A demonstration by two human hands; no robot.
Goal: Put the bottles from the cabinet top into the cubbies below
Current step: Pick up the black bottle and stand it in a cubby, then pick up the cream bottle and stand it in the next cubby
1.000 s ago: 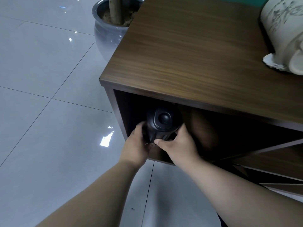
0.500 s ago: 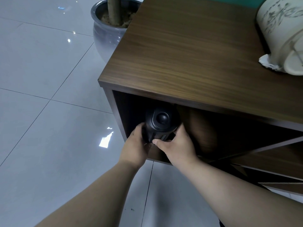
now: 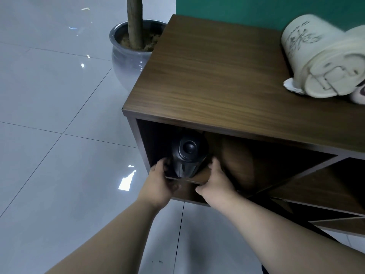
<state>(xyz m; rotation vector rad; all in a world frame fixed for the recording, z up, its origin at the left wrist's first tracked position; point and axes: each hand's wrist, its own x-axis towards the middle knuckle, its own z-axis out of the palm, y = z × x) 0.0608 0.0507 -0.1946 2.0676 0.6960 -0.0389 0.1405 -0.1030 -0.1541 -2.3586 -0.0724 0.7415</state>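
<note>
Even indoor light, glare spots on glossy floor, dark shadowed cubby, blurred cream bottle

The black bottle lies on its side in the far-left cubby, its base facing out. On the cabinet top, at the right, 1 cream bottle (with dark markings) lies tilted.

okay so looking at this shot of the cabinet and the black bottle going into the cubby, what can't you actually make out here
From the head view:
- black bottle: only its end shows; the body runs back into the dark leftmost cubby.
- left hand and right hand: fingertips sit beside the bottle, but actual contact is unclear in the shadow.
- cream bottle on the cabinet top: blurred, markings unreadable.
- Something beside it is cut off by the right edge.
</note>
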